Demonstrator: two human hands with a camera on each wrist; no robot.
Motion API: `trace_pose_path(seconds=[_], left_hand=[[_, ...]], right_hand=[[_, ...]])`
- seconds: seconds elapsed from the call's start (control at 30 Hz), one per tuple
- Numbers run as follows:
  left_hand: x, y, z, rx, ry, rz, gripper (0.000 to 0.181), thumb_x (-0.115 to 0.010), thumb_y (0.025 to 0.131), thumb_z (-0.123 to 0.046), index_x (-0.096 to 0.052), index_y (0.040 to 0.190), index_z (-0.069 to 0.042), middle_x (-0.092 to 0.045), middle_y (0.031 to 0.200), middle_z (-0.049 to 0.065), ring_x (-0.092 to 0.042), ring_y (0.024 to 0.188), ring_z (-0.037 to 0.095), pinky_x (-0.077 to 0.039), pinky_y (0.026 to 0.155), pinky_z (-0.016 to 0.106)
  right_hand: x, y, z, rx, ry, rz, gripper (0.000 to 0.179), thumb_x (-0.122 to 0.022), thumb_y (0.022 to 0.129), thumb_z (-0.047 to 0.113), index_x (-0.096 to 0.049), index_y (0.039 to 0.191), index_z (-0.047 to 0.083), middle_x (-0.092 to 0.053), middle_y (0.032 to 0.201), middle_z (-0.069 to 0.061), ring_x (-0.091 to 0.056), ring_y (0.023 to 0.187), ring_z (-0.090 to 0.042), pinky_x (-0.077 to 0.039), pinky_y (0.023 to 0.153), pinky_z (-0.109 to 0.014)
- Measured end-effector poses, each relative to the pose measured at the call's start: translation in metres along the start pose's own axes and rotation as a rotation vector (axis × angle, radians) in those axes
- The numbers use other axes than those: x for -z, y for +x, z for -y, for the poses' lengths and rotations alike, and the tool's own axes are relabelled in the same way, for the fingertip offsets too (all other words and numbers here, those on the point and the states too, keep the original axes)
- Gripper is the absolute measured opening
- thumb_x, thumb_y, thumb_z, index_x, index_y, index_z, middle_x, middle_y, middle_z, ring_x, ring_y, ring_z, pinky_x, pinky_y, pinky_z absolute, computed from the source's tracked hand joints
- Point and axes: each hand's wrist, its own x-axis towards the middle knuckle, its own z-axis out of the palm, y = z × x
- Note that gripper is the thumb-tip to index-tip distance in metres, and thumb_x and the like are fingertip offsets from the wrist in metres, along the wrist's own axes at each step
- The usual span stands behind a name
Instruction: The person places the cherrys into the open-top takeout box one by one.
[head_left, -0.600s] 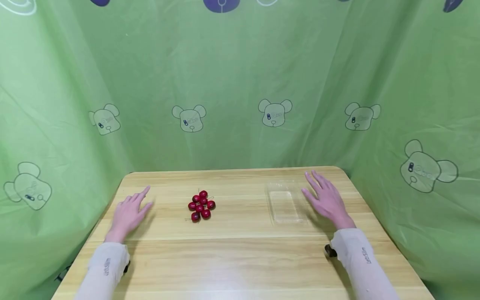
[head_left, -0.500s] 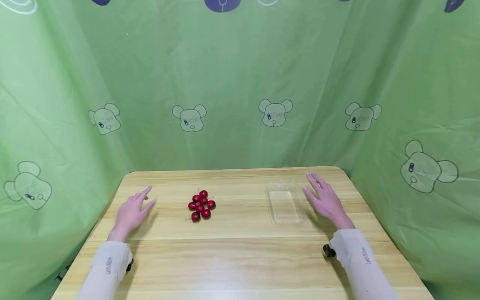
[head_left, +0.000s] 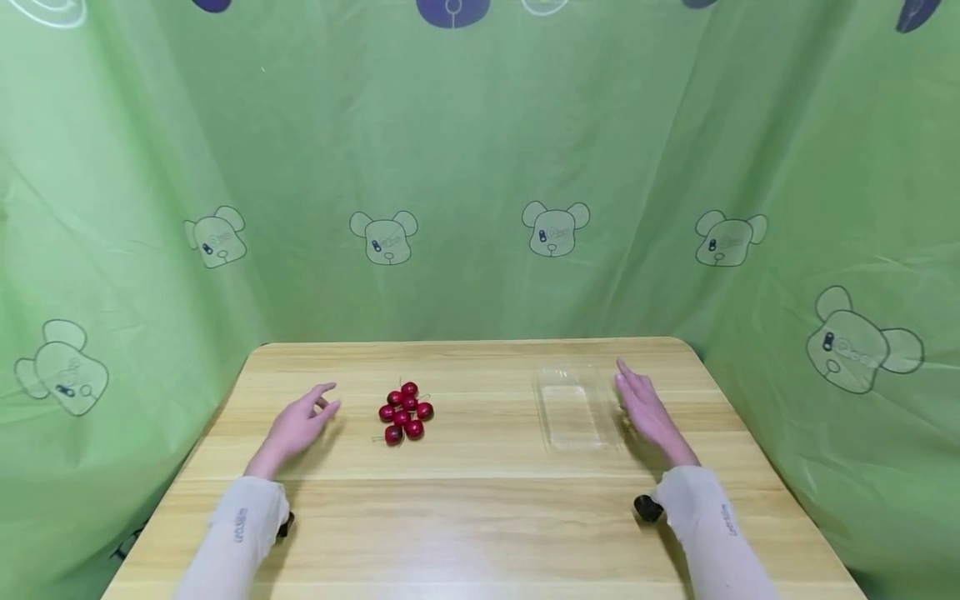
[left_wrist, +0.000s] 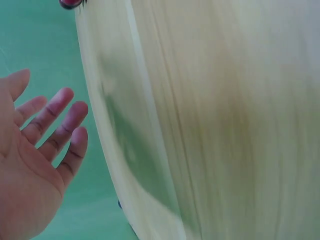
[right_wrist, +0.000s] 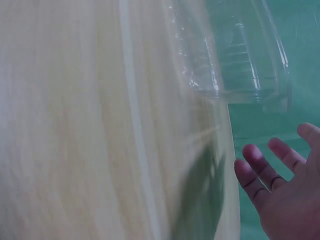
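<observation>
A cluster of several dark red cherries (head_left: 401, 418), some with thin stems, lies left of the table's middle. To the left of them my left hand (head_left: 296, 427) hovers over the table, fingers loosely extended and holding nothing. In the left wrist view that hand (left_wrist: 37, 165) shows its palm with spread, relaxed fingers. A clear plastic box (head_left: 547, 417) rests on the table at the right. Just right of it my right hand (head_left: 651, 417) is held with straight fingers, apart from the box. The right wrist view has the hand (right_wrist: 285, 195) beside the transparent box (right_wrist: 235, 95).
The light wooden table (head_left: 480, 517) has rounded far corners. A green curtain (head_left: 465, 292) with bear-head prints surrounds its back and sides. One cherry (left_wrist: 71, 3) shows at the top edge of the left wrist view.
My left hand has moved right, closer to the cherries. My right hand has turned more edge-on and shifted slightly nearer the box. Cherries and box stay in place.
</observation>
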Motion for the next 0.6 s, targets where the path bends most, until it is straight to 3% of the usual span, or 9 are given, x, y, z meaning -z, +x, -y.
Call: trace_pose_path(seconds=[0.1,0.2,0.3,0.47,0.6], left_hand=[[-0.006,0.001,-0.004,-0.006,-0.041,0.025,0.051,-0.052,0.109,-0.035,-0.046,0.152,-0.007,-0.069,0.121,0.017,-0.069,0.095,0.024,-0.057,0.087,0.049],[-0.011,0.001,-0.008,-0.013,-0.085,0.063,0.045,-0.054,0.109,-0.031,-0.052,0.146,-0.006,-0.070,0.114,0.015,-0.069,0.089,0.021,-0.057,0.082,0.043],[-0.016,0.002,-0.011,-0.031,-0.125,0.103,0.039,-0.056,0.108,-0.028,-0.058,0.139,-0.005,-0.071,0.109,0.013,-0.068,0.082,0.019,-0.055,0.074,0.035],[-0.022,0.000,-0.016,-0.063,-0.180,0.169,0.032,-0.059,0.106,-0.027,-0.064,0.129,-0.004,-0.071,0.104,0.011,-0.066,0.078,0.019,-0.055,0.068,0.032],[-0.027,-0.003,-0.018,-0.093,-0.195,0.215,0.030,-0.060,0.106,-0.026,-0.065,0.125,-0.004,-0.071,0.103,0.010,-0.066,0.081,0.020,-0.057,0.070,0.031]], right_hand=[[-0.003,-0.001,0.001,-0.007,0.022,0.006,0.066,-0.018,0.113,0.050,-0.009,0.166,0.013,-0.021,0.162,-0.034,-0.051,0.123,-0.054,-0.037,0.105,-0.077],[-0.006,0.000,0.001,-0.011,0.041,0.011,0.067,-0.017,0.113,0.050,-0.010,0.166,0.011,-0.014,0.168,-0.031,-0.030,0.144,-0.056,-0.021,0.114,-0.079],[-0.009,0.000,0.000,-0.015,0.068,0.016,0.068,-0.017,0.113,0.050,-0.009,0.166,0.009,-0.012,0.169,-0.030,-0.013,0.153,-0.054,-0.009,0.119,-0.076],[-0.014,0.000,-0.002,-0.067,0.161,0.039,0.073,-0.020,0.111,0.056,-0.005,0.166,0.011,-0.024,0.163,-0.031,-0.020,0.152,-0.052,-0.010,0.123,-0.071],[-0.020,0.001,-0.002,-0.108,0.189,0.051,0.073,-0.023,0.110,0.058,-0.005,0.167,0.016,-0.023,0.165,-0.029,-0.017,0.154,-0.051,-0.008,0.124,-0.070]])
